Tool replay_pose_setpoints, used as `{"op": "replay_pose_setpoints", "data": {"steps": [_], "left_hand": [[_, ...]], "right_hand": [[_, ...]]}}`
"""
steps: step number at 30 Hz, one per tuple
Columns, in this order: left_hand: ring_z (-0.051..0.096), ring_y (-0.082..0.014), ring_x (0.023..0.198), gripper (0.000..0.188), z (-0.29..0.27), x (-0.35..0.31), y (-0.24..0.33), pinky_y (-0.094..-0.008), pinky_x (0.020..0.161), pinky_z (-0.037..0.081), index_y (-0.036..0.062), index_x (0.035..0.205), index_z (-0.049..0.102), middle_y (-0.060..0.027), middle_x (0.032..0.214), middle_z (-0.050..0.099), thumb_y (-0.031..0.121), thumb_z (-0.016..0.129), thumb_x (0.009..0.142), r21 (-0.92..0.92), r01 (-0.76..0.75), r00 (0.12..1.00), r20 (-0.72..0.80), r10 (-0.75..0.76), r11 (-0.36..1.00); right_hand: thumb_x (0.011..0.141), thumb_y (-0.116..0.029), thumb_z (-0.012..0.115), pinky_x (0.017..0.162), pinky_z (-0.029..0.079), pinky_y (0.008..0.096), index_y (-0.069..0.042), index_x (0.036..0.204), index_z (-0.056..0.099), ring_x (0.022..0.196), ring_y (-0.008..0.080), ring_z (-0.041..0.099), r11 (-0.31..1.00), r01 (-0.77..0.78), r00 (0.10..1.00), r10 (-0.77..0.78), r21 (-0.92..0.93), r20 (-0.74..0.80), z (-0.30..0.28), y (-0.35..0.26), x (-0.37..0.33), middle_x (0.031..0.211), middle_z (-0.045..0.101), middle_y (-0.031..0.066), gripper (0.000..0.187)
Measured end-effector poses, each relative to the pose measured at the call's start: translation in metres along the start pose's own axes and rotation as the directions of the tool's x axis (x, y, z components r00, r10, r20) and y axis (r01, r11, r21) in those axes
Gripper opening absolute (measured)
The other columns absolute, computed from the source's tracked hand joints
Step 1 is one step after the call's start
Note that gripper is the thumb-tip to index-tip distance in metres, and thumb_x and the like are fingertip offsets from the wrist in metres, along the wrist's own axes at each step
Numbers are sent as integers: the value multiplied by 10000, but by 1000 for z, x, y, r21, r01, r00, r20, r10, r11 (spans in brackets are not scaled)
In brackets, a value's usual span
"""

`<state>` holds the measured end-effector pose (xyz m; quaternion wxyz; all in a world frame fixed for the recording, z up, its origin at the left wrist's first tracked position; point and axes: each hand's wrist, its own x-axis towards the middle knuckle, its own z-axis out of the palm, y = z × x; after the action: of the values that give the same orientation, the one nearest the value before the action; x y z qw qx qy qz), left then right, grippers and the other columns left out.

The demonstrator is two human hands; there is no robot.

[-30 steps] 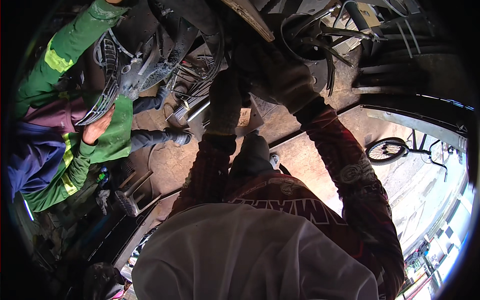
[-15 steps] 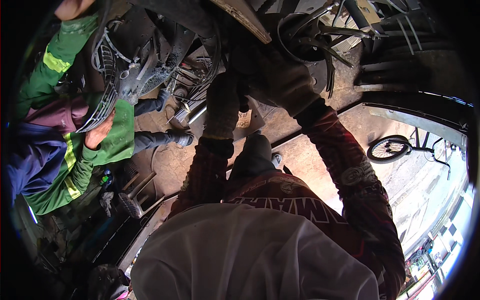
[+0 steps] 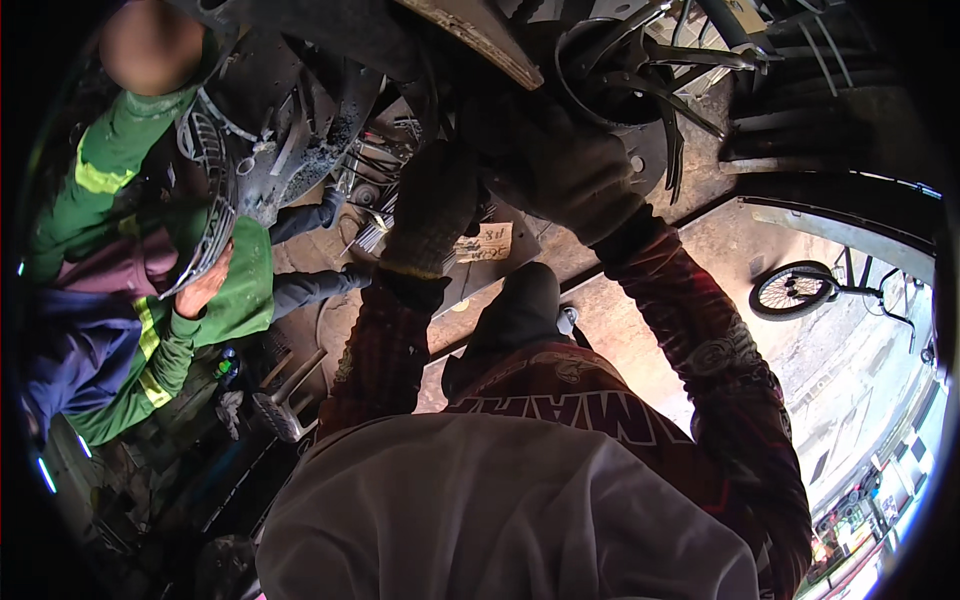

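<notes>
Both my hands wear knitted work gloves and reach forward into deep shadow. My left hand [image 3: 432, 210] is curled closed, beside a tan piece of cardboard with handwriting [image 3: 487, 243]. To its right, my right hand [image 3: 585, 178] is also curled, its fingertips lost in the dark. What the hands grip between them is too dark to make out. Beyond them, a worn board edge [image 3: 485, 45] slants across the top. A round metal container [image 3: 565, 75] holding several metal bars and tong-like tools [image 3: 690, 58] stands just past my right hand.
At left, a person in a green jacket with yellow bands [image 3: 245, 270] holds a curved wire grille [image 3: 212, 235]. Metal rods and scraps [image 3: 370, 190] lie beyond my left hand. A small bicycle [image 3: 795, 290] is outside at right, past a dark threshold edge.
My left hand has shifted slightly left, away from the right hand, baring more of the cardboard. The right hand stays nearly in place. The co-worker's head has come further into view.
</notes>
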<state>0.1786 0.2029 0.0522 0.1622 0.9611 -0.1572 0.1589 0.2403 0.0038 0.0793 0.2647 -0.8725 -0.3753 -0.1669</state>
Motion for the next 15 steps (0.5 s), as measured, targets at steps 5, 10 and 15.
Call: {"op": "replay_pose_setpoints", "data": {"steps": [5, 10, 15], "left_hand": [[626, -297, 755, 109, 7, -14, -10, -413, 653, 501, 40, 944, 625, -127, 814, 613, 96, 644, 852, -262, 263, 964, 106, -244, 928], [627, -318, 766, 136, -9, 5, 10, -424, 628, 499, 33, 973, 603, -140, 828, 601, 96, 643, 859, -548, 561, 827, 341, -447, 620], [627, -231, 738, 149, -4, -20, 40, -374, 594, 487, 35, 985, 624, -99, 853, 632, 174, 604, 935, -649, 626, 748, 340, -570, 433]], "right_hand": [[771, -486, 789, 764, 601, 418, -88, 1376, 570, 968, 372, 696, 1000, -13, 1000, 12, 29, 21, -1, -7, 3, 1253, 605, 226, 757], [781, -525, 776, 751, 601, 418, -95, 1389, 561, 963, 370, 703, 999, -41, 999, 41, -21, 10, 2, 0, -2, 1297, 589, 230, 775], [770, -550, 767, 731, 602, 431, -103, 1402, 549, 957, 382, 702, 999, -25, 998, 27, -42, 53, 4, 2, -1, 1324, 574, 232, 804]]}}
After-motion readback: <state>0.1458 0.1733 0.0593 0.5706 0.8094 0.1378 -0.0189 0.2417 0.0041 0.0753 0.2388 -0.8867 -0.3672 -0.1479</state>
